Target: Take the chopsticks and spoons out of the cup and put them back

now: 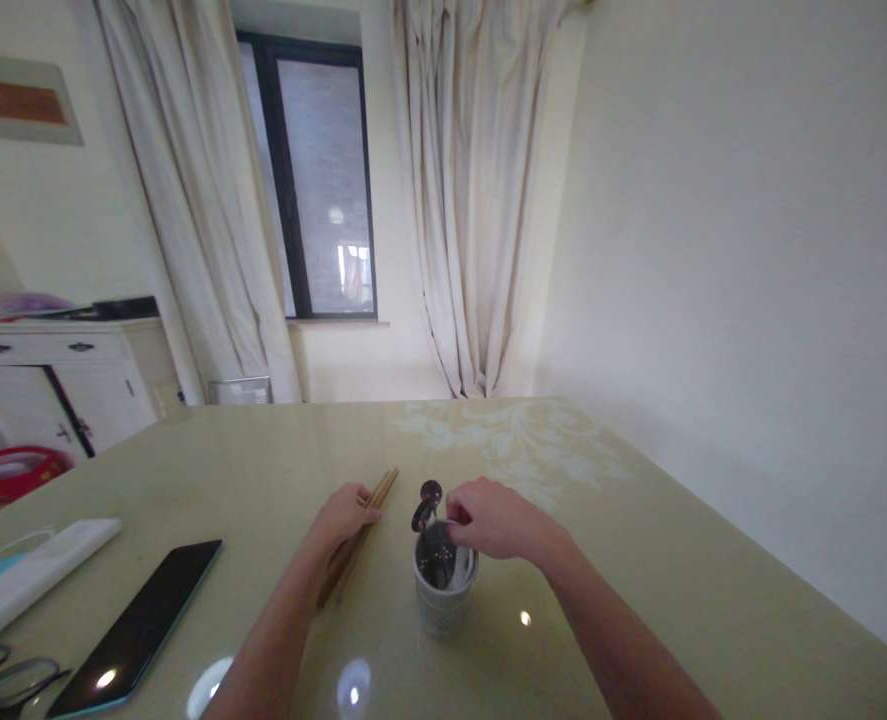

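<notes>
A bundle of wooden chopsticks (360,540) slants over the table, and my left hand (347,515) is closed around it near the upper end. To the right of it stands a grey-white cup (443,600), upright. Several metal spoons (429,495) stick out of the cup with their round bowls upward. A dark metal utensil with small holes (439,555) sits inside. My right hand (492,515) is at the cup's right rim with its fingers curled together. What those fingers pinch is hidden.
On the left of the glossy table (278,450) lie a dark-screened phone or tablet (143,620), a long white object (45,575) and eyeglasses (15,680). A red basket (15,475) and a white cabinet (105,370) stand beyond. A wall (735,300) runs along the right.
</notes>
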A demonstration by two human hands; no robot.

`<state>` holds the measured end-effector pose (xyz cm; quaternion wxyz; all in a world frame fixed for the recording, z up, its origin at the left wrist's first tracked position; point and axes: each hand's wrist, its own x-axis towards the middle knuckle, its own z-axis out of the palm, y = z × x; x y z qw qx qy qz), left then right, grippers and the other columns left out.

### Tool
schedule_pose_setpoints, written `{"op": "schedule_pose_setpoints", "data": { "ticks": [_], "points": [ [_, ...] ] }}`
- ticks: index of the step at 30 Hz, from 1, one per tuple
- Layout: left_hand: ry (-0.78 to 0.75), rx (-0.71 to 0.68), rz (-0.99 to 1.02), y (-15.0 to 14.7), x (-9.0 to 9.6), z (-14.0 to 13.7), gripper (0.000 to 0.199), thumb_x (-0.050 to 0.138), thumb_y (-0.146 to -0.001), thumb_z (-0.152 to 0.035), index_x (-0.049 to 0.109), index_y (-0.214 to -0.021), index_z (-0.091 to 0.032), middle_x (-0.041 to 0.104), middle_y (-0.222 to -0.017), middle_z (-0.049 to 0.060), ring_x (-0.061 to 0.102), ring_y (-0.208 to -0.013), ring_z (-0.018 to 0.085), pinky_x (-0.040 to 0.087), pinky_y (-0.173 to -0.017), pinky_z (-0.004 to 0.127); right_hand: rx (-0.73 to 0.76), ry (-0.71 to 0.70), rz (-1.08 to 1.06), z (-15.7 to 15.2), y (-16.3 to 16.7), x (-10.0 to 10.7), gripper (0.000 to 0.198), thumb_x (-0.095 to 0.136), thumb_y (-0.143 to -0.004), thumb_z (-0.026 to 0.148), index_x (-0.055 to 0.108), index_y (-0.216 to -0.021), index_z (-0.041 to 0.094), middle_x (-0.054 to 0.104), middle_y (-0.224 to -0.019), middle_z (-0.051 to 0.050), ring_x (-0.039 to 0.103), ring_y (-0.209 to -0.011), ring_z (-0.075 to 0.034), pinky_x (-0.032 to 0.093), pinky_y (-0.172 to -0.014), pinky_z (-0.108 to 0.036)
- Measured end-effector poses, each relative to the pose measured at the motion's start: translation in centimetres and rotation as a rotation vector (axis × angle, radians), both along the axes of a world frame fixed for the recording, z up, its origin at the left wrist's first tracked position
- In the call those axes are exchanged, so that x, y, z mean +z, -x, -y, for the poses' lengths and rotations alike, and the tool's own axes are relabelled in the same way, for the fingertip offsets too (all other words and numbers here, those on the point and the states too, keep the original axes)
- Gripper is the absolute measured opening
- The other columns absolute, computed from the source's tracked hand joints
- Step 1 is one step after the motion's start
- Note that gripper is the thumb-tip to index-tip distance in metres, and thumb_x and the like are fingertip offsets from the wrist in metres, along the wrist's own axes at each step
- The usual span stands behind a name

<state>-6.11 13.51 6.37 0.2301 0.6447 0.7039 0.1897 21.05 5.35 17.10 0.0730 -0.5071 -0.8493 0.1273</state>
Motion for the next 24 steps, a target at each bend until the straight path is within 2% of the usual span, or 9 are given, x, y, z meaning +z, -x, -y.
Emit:
{"op": "schedule_pose_setpoints", "data": {
  "ticks": [3,5,8,12,16,20,24],
  "points": [
    [0.005,-0.017,-0.024,0.1,0.1,0.0,0.018,0.072,-0.078,-0.031,0.073,-0.087,-0.015,0.079,-0.095,0.009,0.073,-0.093,0.025,0.047,-0.075,0.026,0.006,0.021,-0.029,0.1,-0.1,0.4,0.024,0.073,-0.088,0.04,0.078,-0.08,0.018,0.077,-0.078,-0.007,0.065,-0.069,-0.02,0.034,-0.057,-0.028],
    [0.005,-0.019,-0.043,0.2,0.2,0.0,0.017,0.067,-0.084,-0.033,0.073,-0.082,-0.016,0.079,-0.091,0.008,0.073,-0.092,0.025,0.046,-0.074,0.027,-0.014,0.002,-0.084,0.1,-0.1,0.6,0.031,0.074,-0.089,0.048,0.079,-0.089,0.017,0.078,-0.086,-0.009,0.068,-0.076,-0.022,0.038,-0.061,-0.028],
    [-0.001,0.003,-0.082,0.4,0.2,0.1,0.023,0.064,-0.087,-0.037,0.073,-0.081,-0.017,0.079,-0.09,0.008,0.073,-0.091,0.026,0.045,-0.074,0.029,-0.046,-0.064,-0.211,-0.2,0.0,0.4,0.034,0.075,-0.089,0.045,0.077,-0.106,0.016,0.078,-0.099,-0.01,0.069,-0.087,-0.023,0.043,-0.07,-0.029],
    [-0.014,0.066,-0.139,0.6,0.2,0.3,0.028,0.067,-0.086,-0.044,0.073,-0.092,-0.017,0.079,-0.103,0.013,0.073,-0.098,0.03,0.045,-0.077,0.031,-0.027,-0.086,-0.381,-0.8,0.5,-0.2,0.033,0.073,-0.093,0.033,0.073,-0.121,0.016,0.077,-0.106,-0.009,0.07,-0.085,-0.019,0.047,-0.074,-0.028],
    [-0.025,0.08,-0.188,0.3,0.1,0.5,0.034,0.063,-0.089,-0.049,0.072,-0.095,-0.017,0.079,-0.109,0.017,0.073,-0.101,0.032,0.046,-0.08,0.033,0.026,-0.072,-0.417,-1.1,0.9,-0.4,0.013,0.066,-0.096,0.021,0.077,-0.102,0.018,0.078,-0.096,-0.006,0.068,-0.085,-0.017,0.045,-0.075,-0.026],
    [-0.033,0.068,-0.239,-0.1,0.1,0.8,0.029,0.064,-0.088,-0.045,0.071,-0.099,-0.019,0.078,-0.115,0.017,0.073,-0.105,0.033,0.045,-0.079,0.033,-0.006,-0.112,-0.376,-1.1,0.9,-0.2,0.015,0.063,-0.096,0.02,0.077,-0.091,0.017,0.075,-0.082,-0.003,0.063,-0.075,-0.016,0.04,-0.069,-0.025],
    [-0.03,0.078,-0.264,-0.1,0.3,1.1,0.024,0.059,-0.092,-0.038,0.07,-0.101,-0.019,0.078,-0.116,0.018,0.073,-0.104,0.032,0.044,-0.077,0.032,-0.011,-0.109,-0.387,-1.1,0.7,0.0,0.015,0.064,-0.095,0.019,0.077,-0.088,0.017,0.075,-0.082,-0.003,0.063,-0.076,-0.016,0.039,-0.068,-0.025]
  ]
}}
